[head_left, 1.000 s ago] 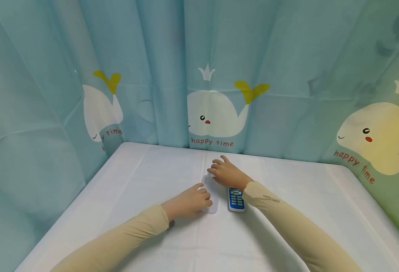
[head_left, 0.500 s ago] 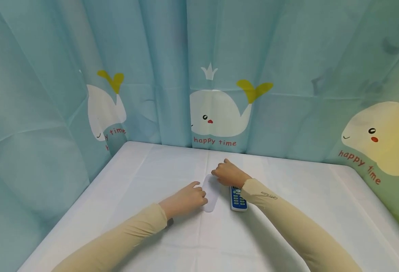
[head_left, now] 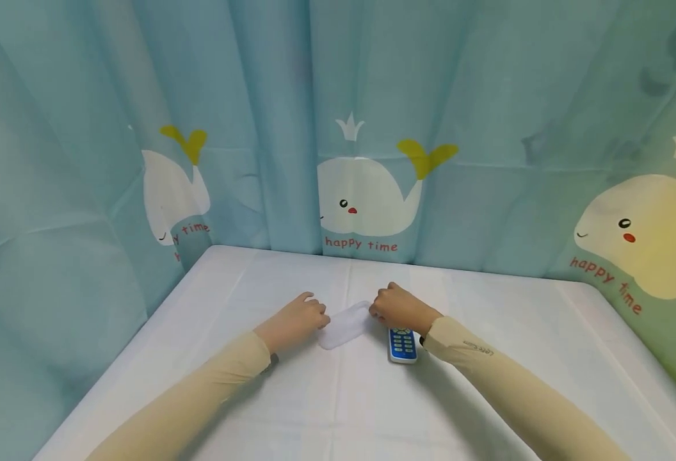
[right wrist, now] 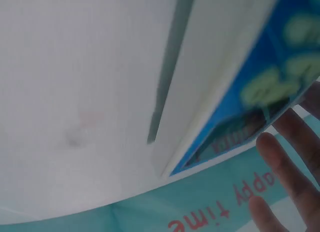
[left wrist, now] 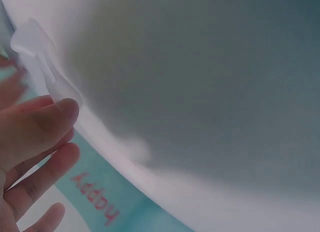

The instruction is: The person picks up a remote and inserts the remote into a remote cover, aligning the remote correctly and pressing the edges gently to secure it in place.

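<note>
A thin, translucent white sleeve, like a soft cover for a remote control, spans the space between both hands. My left hand pinches its left end between thumb and fingertips; the left wrist view shows the sleeve with a slot along it. At the sleeve's right end are the bent fingertips of my right hand; whether they grip it is hidden. Below that hand lies a blue and white remote control, buttons up, its upper end covered. In the right wrist view, several loosely bent fingers show beyond the remote.
A white cloth covers the table. Light blue curtains printed with whales and "happy time" hang behind its back edge and along both sides.
The sleeve has swung from nearly lengthwise to slanting across, its right end reaching the right hand. My left hand has shifted left and away from me. The remote has not visibly moved.
</note>
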The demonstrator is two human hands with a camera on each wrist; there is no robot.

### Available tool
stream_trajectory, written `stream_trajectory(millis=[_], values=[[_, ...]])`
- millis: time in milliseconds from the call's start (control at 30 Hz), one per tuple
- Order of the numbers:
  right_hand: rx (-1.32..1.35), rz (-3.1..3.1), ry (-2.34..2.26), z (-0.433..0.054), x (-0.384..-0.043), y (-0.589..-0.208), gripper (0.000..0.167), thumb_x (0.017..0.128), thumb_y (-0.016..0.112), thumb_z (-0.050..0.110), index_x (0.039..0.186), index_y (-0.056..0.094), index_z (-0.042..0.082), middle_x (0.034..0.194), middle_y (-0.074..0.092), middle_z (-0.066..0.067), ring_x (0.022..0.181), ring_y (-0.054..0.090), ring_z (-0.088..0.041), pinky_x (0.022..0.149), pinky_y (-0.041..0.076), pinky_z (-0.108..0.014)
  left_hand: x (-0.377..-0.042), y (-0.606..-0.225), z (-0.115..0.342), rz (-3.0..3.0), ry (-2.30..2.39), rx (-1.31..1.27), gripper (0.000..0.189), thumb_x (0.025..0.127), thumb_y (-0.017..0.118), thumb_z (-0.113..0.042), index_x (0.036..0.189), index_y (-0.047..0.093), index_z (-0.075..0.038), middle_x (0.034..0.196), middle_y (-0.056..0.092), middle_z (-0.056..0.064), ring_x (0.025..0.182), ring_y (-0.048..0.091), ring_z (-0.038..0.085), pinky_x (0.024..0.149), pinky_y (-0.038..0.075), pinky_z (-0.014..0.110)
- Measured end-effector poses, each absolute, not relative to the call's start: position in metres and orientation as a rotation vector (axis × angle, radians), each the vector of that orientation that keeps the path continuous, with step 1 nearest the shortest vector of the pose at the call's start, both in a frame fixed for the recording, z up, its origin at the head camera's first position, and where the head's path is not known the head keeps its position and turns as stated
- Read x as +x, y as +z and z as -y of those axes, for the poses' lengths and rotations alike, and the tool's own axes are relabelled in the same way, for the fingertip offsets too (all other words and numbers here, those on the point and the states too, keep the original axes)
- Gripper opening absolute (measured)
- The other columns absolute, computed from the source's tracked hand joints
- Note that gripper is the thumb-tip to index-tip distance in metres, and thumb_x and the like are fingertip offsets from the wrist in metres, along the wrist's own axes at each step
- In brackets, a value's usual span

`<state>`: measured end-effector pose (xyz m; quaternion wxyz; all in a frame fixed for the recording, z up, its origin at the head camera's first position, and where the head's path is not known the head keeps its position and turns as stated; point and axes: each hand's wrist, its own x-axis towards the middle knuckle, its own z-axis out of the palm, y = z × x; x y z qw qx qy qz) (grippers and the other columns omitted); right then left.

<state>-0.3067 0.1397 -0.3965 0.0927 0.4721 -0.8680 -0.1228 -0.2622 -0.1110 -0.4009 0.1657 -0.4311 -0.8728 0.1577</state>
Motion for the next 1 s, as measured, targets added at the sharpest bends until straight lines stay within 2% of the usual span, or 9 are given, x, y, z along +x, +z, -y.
stream_trajectory(millis=[267,533,667,767,1000], values=[[1.467,2.509,-0.365,-0.137,-0.283,-0.395,0.004,0.079,0.072,0.015,0.078,0.071,0.019,0.074,0.070,0.005,0.069,0.059,-0.013,0.069,0.046,-0.032,-0.284,-0.407,0.124,2.523,0.366,-1.193,0.015,0.079,0.069,-0.003,0.081,0.066,-0.018,0.075,0.063,-0.004,0.074,0.062,0.013,0.092,0.048,0.040],[1.479,2.465,-0.318,-0.144,-0.261,-0.396,0.009,0.078,0.073,0.019,0.074,0.065,0.020,0.066,0.061,0.006,0.067,0.054,-0.012,0.072,0.045,-0.032,-0.293,-0.409,0.120,2.665,0.288,-1.107,0.011,0.081,0.068,-0.006,0.085,0.066,-0.016,0.081,0.066,-0.001,0.083,0.065,0.017,0.095,0.046,0.043],[1.438,2.505,-0.208,-0.150,-0.258,-0.400,0.004,0.079,0.071,0.017,0.081,0.068,0.019,0.072,0.063,0.007,0.071,0.054,-0.012,0.075,0.045,-0.034,-0.291,-0.406,0.116,2.795,0.214,-1.010,0.008,0.081,0.069,-0.009,0.085,0.066,-0.014,0.085,0.067,0.002,0.087,0.064,0.021,0.097,0.044,0.045],[1.389,2.514,-0.113,-0.157,-0.258,-0.403,0.008,0.079,0.072,0.018,0.087,0.070,0.018,0.079,0.065,0.005,0.079,0.057,-0.013,0.079,0.046,-0.036,-0.288,-0.403,0.109,2.836,0.169,-0.983,0.006,0.082,0.069,-0.012,0.086,0.065,-0.014,0.088,0.067,0.003,0.088,0.064,0.022,0.097,0.043,0.046],[1.213,2.583,0.021,-0.166,-0.251,-0.407,0.015,0.078,0.074,0.026,0.090,0.073,0.018,0.093,0.065,0.000,0.091,0.059,-0.019,0.082,0.047,-0.045,-0.282,-0.404,0.088,2.825,0.108,-0.996,0.004,0.087,0.065,-0.019,0.090,0.064,-0.016,0.092,0.066,0.001,0.094,0.063,0.020,0.099,0.043,0.043]])
